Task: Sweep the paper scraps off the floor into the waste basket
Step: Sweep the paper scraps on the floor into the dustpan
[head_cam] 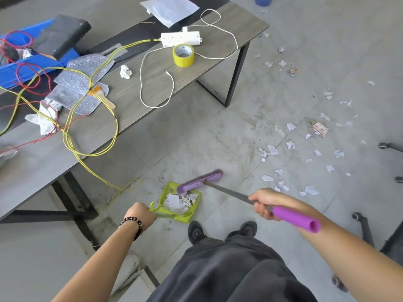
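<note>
Paper scraps (290, 147) litter the grey tiled floor (218, 131) at right of frame, more piled in the green dustpan (181, 202) bottom centre. Left hand (141, 215) grips its handle; right hand (267, 203) wraps the purple broom (199, 180). Cluttered table (152, 83) fills upper left.

A yellow tape roll (183, 55) is sitting near the table's (229, 49) right edge, just beside a white power strip (181, 39).

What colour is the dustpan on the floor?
Lime green; the dustpan shows in the head view, held by the left hand.
</note>
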